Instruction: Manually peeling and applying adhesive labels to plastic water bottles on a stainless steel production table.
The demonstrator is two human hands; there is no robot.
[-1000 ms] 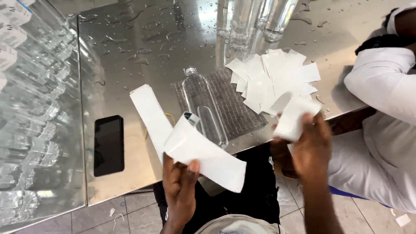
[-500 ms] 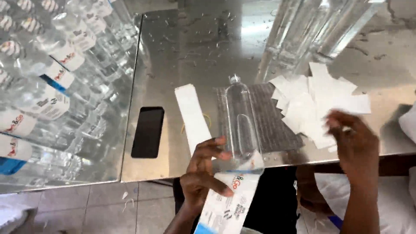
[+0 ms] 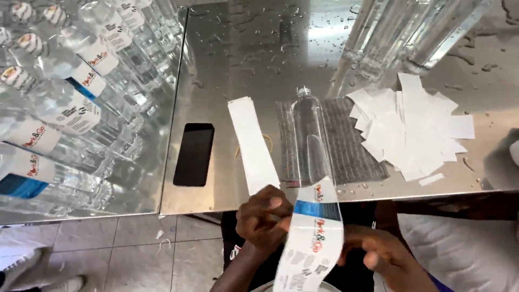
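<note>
- The left hand (image 3: 263,217) sits just below the table (image 3: 254,59) edge, fingers curled and pinched on the left edge of a printed label (image 3: 312,238).
- The right hand (image 3: 378,255) is lower right, fingers bent toward the label's right edge; whether it grips the label cannot be told.
- The label is a long white strip with a blue band and coloured print, hanging from the table edge downward between the two hands.
- The label's upper end meets the base of a clear plastic bottle (image 3: 311,138), which lies on its side on a dark ribbed mat (image 3: 348,146), neck pointing away.
- A stack of blank white strips (image 3: 252,143) lies just left of the mat.
- A loose heap of white backing papers (image 3: 413,127) lies right of the mat.
- A black phone (image 3: 194,154) lies face up, left of the strips.
- Labelled bottles (image 3: 65,97) are packed in rows at the far left.
- Upright clear bottles (image 3: 400,32) stand at the table's far side.
- The steel surface carries water drops.
</note>
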